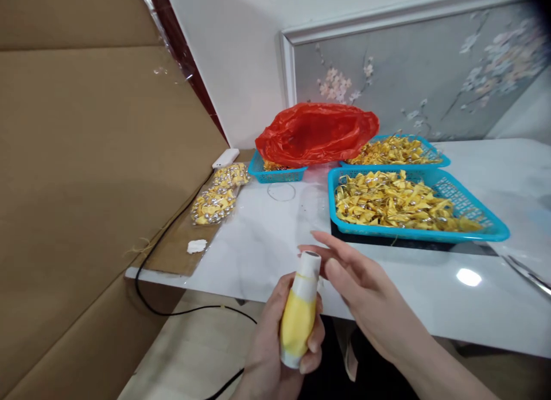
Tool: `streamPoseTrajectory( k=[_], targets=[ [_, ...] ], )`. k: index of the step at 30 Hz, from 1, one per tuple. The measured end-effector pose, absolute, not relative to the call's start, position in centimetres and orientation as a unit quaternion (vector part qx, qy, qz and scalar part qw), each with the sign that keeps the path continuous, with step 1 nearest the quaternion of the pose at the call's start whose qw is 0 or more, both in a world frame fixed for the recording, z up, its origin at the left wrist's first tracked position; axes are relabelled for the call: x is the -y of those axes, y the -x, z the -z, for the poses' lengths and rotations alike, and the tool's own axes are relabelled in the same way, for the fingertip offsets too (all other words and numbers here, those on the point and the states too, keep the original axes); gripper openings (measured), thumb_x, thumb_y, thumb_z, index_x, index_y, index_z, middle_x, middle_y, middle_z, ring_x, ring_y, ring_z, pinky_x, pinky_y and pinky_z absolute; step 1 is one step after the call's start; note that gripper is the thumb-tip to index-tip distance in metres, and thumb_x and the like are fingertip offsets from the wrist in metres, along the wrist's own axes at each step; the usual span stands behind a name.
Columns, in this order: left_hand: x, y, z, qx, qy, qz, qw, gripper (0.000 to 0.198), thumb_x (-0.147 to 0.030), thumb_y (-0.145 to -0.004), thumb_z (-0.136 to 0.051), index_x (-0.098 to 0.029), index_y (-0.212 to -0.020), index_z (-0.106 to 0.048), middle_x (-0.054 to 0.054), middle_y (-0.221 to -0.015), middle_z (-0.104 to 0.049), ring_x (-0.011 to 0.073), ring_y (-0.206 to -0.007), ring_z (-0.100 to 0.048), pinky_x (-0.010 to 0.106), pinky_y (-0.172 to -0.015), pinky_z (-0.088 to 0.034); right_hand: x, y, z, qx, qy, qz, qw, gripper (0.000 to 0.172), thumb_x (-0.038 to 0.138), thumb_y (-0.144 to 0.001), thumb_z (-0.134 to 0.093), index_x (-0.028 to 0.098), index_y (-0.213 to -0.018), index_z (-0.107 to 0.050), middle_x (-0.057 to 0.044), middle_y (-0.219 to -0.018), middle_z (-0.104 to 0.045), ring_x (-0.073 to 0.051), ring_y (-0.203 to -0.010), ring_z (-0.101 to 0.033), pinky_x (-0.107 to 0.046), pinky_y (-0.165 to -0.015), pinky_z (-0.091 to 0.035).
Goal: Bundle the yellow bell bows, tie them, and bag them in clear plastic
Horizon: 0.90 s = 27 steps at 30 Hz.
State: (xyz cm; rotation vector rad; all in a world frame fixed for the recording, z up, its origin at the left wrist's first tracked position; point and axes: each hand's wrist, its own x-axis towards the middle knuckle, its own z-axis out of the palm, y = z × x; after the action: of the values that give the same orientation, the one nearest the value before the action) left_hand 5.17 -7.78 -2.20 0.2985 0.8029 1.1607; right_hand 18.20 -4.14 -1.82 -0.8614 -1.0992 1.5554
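Note:
My left hand (275,337) is wrapped around a bottle-shaped white piece with a wide yellow middle (298,317), held tilted, its narrow white neck up. The neck's end shows a dark round top. Beside that neck is my right hand (357,274), fingers and thumb spread apart with nothing visible between them. Part of its fingers lies behind the neck, so whether they touch it I cannot tell. Both hands are over the front edge of the white table (258,245).
Blue baskets (482,236) hold yellow-wrapped pieces. A red plastic bag (318,133) covers a smaller blue basket (278,176). On the left are clear bags of silver beads and yellow pieces (215,205), a black cable (159,245) and a cardboard wall (86,159). Metal tweezers-like tool (527,274) lies right.

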Motion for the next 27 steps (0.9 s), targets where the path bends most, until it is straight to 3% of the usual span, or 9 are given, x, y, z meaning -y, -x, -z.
streamPoseTrajectory(
  k=[5,7,9,11,14,17,20,23,27],
  targets=[
    [6.8,-6.4,1.1,-0.415,-0.042,-0.547,0.726,0.029,-0.031,-0.095,-0.042,-0.014,-0.082,-0.060,-0.002,-0.052,-0.053,0.0069,-0.038,-0.048,0.012,-0.029,-0.032,4.0,-16.6,2.6,0.371,0.301,-0.756,0.448,0.042,0.044,-0.084,-0.067,0.025,-0.121,-0.060,-0.006,-0.110,-0.068,-0.015,-0.081,-0.065,-0.025,-0.066,-0.052],
    [6.6,-6.3,0.4,-0.391,-0.019,-0.546,0.741,0.030,-0.032,-0.095,-0.041,-0.012,-0.087,-0.061,0.002,-0.062,-0.059,0.0065,-0.041,-0.050,0.012,-0.030,-0.033,4.1,-17.3,3.0,0.350,0.312,-0.733,0.492,0.042,0.045,-0.087,-0.063,0.029,-0.125,-0.057,-0.005,-0.121,-0.063,-0.017,-0.095,-0.063,-0.028,-0.077,-0.052],
    [6.5,-5.9,-0.1,-0.354,-0.012,-0.546,0.759,0.036,-0.038,-0.095,-0.041,-0.009,-0.090,-0.062,0.005,-0.074,-0.061,0.0057,-0.046,-0.051,0.011,-0.031,-0.035,4.4,-18.3,3.2,0.354,0.323,-0.687,0.546,0.039,0.045,-0.090,-0.059,0.033,-0.127,-0.054,-0.003,-0.134,-0.055,-0.019,-0.118,-0.053,-0.032,-0.093,-0.047],
    [6.5,-5.5,-0.4,-0.319,-0.019,-0.554,0.769,0.042,-0.042,-0.094,-0.042,-0.006,-0.095,-0.062,0.006,-0.079,-0.060,0.0053,-0.051,-0.051,0.009,-0.033,-0.036,5.0,-19.1,3.1,0.398,0.315,-0.676,0.534,0.042,0.044,-0.089,-0.060,0.035,-0.128,-0.051,-0.003,-0.139,-0.049,-0.019,-0.124,-0.048,-0.030,-0.089,-0.049],
    [6.5,-5.0,-0.4,-0.283,-0.050,-0.553,0.782,0.036,-0.039,-0.092,-0.050,-0.007,-0.102,-0.062,0.005,-0.077,-0.059,0.0039,-0.049,-0.048,0.010,-0.036,-0.040,6.1,-19.2,3.0,0.461,0.310,-0.732,0.393,0.052,0.036,-0.081,-0.069,0.032,-0.128,-0.049,-0.006,-0.118,-0.061,-0.016,-0.088,-0.065,-0.019,-0.052,-0.046],
    [6.4,-4.8,-0.5,-0.305,-0.067,-0.569,0.761,0.027,-0.030,-0.092,-0.051,-0.010,-0.106,-0.061,0.004,-0.079,-0.059,0.0061,-0.053,-0.052,0.011,-0.038,-0.042,6.6,-19.0,3.2,0.498,0.357,-0.743,0.269,0.022,0.033,-0.086,-0.061,0.018,-0.102,-0.061,0.001,-0.071,-0.061,-0.006,-0.046,-0.046,-0.016,-0.040,-0.029],
    [6.2,-4.7,-0.6,-0.354,-0.061,-0.581,0.730,0.028,-0.028,-0.093,-0.047,-0.010,-0.111,-0.060,0.004,-0.082,-0.059,0.0115,-0.063,-0.057,0.015,-0.039,-0.044,6.3,-20.0,3.7,0.534,0.365,-0.703,0.295,0.032,0.041,-0.093,-0.050,0.015,-0.075,-0.058,0.005,-0.053,-0.045,-0.006,-0.047,-0.035,-0.019,-0.046,-0.029],
    [6.2,-4.7,-0.6,-0.386,-0.057,-0.565,0.727,0.030,-0.029,-0.093,-0.046,-0.010,-0.111,-0.060,0.005,-0.081,-0.059,0.0146,-0.068,-0.059,0.021,-0.046,-0.049,5.9,-21.8,3.9,0.529,0.356,-0.684,0.355,0.040,0.049,-0.094,-0.048,0.016,-0.072,-0.056,0.005,-0.052,-0.041,-0.008,-0.050,-0.034,-0.022,-0.049,-0.027],
    [6.2,-4.6,0.0,-0.399,-0.052,-0.549,0.733,0.022,-0.025,-0.092,-0.050,-0.012,-0.107,-0.060,0.004,-0.079,-0.061,0.0156,-0.071,-0.061,0.031,-0.060,-0.057,6.0,-23.4,3.5,0.527,0.322,-0.655,0.435,0.035,0.042,-0.096,-0.049,0.018,-0.072,-0.058,0.003,-0.057,-0.045,-0.010,-0.054,-0.037,-0.025,-0.053,-0.029]
  ],
)
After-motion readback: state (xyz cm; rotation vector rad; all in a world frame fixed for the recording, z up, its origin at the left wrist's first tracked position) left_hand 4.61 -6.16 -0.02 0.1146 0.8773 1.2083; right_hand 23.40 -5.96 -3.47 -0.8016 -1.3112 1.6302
